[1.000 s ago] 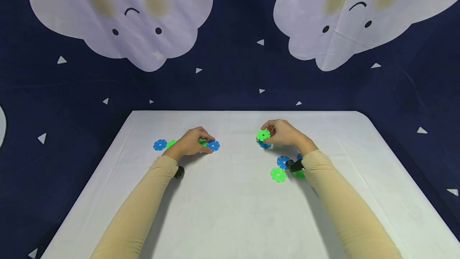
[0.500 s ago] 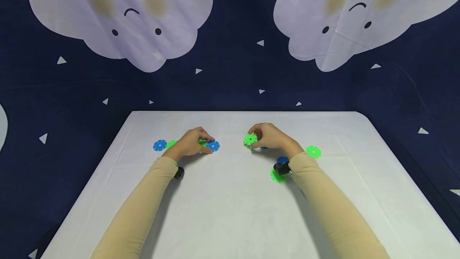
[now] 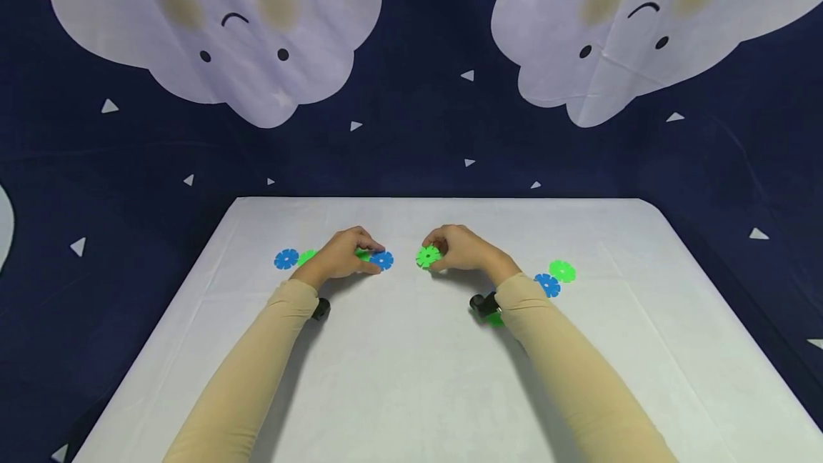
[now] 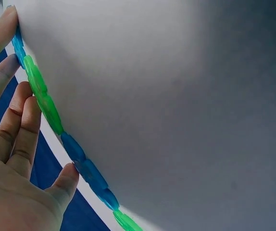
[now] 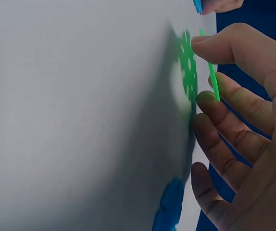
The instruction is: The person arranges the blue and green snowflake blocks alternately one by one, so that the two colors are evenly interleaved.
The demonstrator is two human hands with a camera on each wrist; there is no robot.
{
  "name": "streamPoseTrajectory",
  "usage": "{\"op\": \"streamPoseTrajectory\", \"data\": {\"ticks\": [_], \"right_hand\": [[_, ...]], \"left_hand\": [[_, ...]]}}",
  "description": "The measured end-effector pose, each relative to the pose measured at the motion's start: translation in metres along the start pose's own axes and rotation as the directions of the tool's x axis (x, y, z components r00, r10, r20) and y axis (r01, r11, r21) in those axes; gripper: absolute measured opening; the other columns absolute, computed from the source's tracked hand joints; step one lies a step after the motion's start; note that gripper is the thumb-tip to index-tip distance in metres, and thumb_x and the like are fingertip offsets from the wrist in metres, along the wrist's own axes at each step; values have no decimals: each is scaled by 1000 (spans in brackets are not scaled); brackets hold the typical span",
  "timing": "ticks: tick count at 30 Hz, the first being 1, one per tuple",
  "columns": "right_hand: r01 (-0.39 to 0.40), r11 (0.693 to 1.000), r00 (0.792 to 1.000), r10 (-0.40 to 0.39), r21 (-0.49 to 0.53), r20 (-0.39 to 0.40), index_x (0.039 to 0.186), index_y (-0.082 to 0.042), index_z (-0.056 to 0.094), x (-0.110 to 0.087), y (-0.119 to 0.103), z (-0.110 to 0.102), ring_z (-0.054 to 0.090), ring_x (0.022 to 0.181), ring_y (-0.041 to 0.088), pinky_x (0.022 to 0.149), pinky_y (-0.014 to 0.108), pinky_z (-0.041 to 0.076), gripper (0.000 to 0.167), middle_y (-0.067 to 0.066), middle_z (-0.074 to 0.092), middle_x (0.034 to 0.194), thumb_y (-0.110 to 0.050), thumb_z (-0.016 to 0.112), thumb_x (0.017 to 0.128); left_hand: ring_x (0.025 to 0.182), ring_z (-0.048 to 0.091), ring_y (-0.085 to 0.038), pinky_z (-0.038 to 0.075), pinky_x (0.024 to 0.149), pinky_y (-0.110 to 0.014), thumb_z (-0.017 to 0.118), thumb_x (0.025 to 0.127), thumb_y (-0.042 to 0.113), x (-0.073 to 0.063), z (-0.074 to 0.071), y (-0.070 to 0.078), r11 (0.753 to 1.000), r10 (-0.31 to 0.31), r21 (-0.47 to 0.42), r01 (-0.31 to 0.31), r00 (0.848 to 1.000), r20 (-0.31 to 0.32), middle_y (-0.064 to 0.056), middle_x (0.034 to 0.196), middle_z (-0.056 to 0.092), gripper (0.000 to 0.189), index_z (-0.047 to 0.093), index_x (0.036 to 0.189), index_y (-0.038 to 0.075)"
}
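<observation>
My left hand point(image 3: 343, 254) lies over a row of plastic snowflake discs, with thumb and index fingertip at opposite edges of the blue snowflake disc point(image 3: 382, 261) at its right end. A green snowflake disc point(image 4: 44, 96) and a blue one point(image 4: 87, 166) follow along the row under my other fingers. To the right, my right hand point(image 3: 461, 249) pinches a green snowflake disc point(image 3: 427, 257) between thumb and fingers, a short gap from the blue end disc. The right wrist view shows this held disc edge-on, beside a slotted green patch point(image 5: 188, 72) on the tabletop.
Left of my left hand, a blue disc point(image 3: 286, 259) and a green disc point(image 3: 306, 257) continue the row. Beyond my right wrist lie another blue disc point(image 3: 548, 285) and a green disc point(image 3: 563, 271). My right sleeve point(image 3: 566, 349) partly covers more discs. The white table point(image 3: 398, 377) meets a dark backdrop point(image 3: 411, 148).
My right hand has moved left with the green disc, down beside the row's right end. Its arm uncovers the far-right blue and green discs. My left hand has stayed put.
</observation>
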State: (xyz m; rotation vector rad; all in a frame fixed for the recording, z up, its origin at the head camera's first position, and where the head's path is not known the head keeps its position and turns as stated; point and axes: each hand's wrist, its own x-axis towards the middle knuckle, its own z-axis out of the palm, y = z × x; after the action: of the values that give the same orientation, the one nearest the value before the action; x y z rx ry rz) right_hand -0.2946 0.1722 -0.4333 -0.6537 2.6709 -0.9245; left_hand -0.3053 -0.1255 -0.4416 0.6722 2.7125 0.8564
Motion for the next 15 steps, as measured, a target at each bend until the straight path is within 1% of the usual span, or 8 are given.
{"op": "streamPoseTrajectory", "data": {"ticks": [4,8,11,15], "right_hand": [[2,1000,1000,-2,9,24,129,-4,74,4,-6,4,65,107,22,101,38,55,49,10,74,118,-15,89,84],[12,1000,999,-11,-9,40,130,-5,74,8,-13,7,66,109,22,102,39,56,48,10,74,119,-15,89,85],[26,999,999,-25,-26,48,129,-5,75,12,-17,10,66,109,23,103,39,56,47,11,74,119,-14,89,85],[25,999,998,-23,-42,60,129,-5,75,17,-22,13,67,111,24,105,40,56,47,11,74,120,-14,89,86]], "left_hand": [[124,63,-30,50,116,-51,92,87,22,-1,0,1,1000,10,-2,-10,1000,-4,-9,128,67,45,80,129,13],[122,63,-30,51,114,-51,92,87,22,-2,0,1,1000,14,-3,-14,1000,-8,-9,127,67,45,80,129,13],[123,63,-30,50,115,-51,93,86,22,-2,0,0,1000,15,-3,-15,1000,-11,-9,127,67,45,80,129,13],[124,63,-30,49,116,-51,92,86,22,-1,-1,0,1000,13,0,-13,1000,-11,-9,128,67,46,79,129,13]]}}
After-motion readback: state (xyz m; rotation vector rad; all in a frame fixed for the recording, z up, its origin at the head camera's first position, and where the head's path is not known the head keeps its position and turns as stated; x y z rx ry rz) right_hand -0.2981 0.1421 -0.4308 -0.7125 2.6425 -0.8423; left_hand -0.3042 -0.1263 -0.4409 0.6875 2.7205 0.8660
